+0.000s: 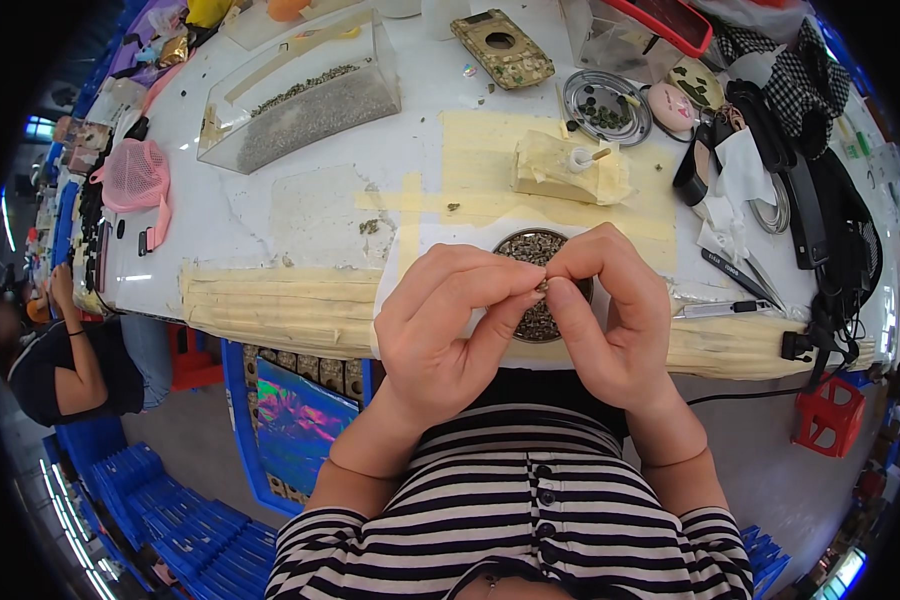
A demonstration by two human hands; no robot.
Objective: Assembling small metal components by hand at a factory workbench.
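My left hand (453,325) and my right hand (615,315) meet fingertip to fingertip at the table's near edge. Thumbs and forefingers of both are closed in a pinch on a tiny olive-brown piece (542,286); its exact kind is too small to tell. Right beneath the fingers stands a round metal dish (532,233) full of small grey-brown parts, partly hidden by my hands. It rests on a white sheet (410,250). Farther off, a tape-wrapped block (545,170) carries a small white cup (582,158) with a brown stick leaning in it.
At the back left is a clear bin (315,120) of small grey parts. A camouflage toy tank hull (502,48) lies at the back, beside a round tray (607,105) of dark green pieces. Tweezers (740,276) and a craft knife (727,310) lie right. Another person (70,370) sits far left.
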